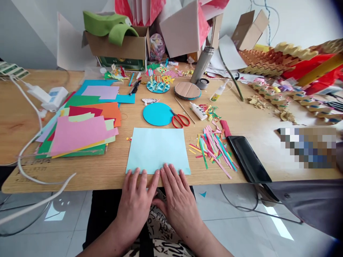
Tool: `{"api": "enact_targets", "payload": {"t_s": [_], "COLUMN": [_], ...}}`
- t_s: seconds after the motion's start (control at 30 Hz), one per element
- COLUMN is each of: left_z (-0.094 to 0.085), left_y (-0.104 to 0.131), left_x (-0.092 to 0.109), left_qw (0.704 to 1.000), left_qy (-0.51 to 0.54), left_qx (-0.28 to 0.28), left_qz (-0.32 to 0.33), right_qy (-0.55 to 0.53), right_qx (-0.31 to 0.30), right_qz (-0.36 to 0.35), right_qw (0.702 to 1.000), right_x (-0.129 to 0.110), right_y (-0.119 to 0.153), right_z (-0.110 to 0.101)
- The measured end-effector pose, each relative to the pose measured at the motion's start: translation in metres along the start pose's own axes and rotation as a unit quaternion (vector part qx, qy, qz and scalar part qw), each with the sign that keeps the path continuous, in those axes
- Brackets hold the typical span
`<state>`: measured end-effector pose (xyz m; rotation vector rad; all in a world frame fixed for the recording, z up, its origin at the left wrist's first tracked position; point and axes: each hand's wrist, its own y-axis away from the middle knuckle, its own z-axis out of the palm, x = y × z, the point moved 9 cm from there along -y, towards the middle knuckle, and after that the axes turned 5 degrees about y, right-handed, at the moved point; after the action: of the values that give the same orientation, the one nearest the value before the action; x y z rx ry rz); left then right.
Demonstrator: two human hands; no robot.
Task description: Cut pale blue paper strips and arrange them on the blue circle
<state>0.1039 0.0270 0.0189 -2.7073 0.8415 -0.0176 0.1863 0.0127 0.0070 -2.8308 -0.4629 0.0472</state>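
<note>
A pale blue sheet of paper [158,148] lies flat near the table's front edge. My left hand [138,200] rests with spread fingertips on the sheet's lower left edge. Beside it, my right hand [178,200] lies with its fingers stretched over the lower right edge. Neither hand holds anything. Just beyond the sheet is a bright blue paper circle [157,114], and red-handled scissors [180,120] touch its right side. Colored paper strips [214,148] are heaped to the right of the sheet.
Stacked colored paper [77,135] and a white cable [26,142] are on the left. A black phone [249,159] lies at the right edge, near a person's dark sleeve [313,203]. Glue bottles [198,111], a metal flask [202,66] and boxes [120,48] stand or lie farther back.
</note>
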Motion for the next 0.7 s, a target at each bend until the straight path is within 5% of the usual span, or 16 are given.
{"api": "enact_targets", "payload": {"t_s": [0.7], "left_z": [-0.003], "left_y": [0.014], "left_x": [-0.032], "left_qw": [0.997], "left_qy": [0.058], "left_qx": [0.039], "left_qz": [-0.02], "right_qy": [0.065], "right_qx": [0.002], "right_qz": [0.045], "right_qw": [0.997], "right_x": [0.052], "right_y": [0.04], "right_z": [-0.003]}}
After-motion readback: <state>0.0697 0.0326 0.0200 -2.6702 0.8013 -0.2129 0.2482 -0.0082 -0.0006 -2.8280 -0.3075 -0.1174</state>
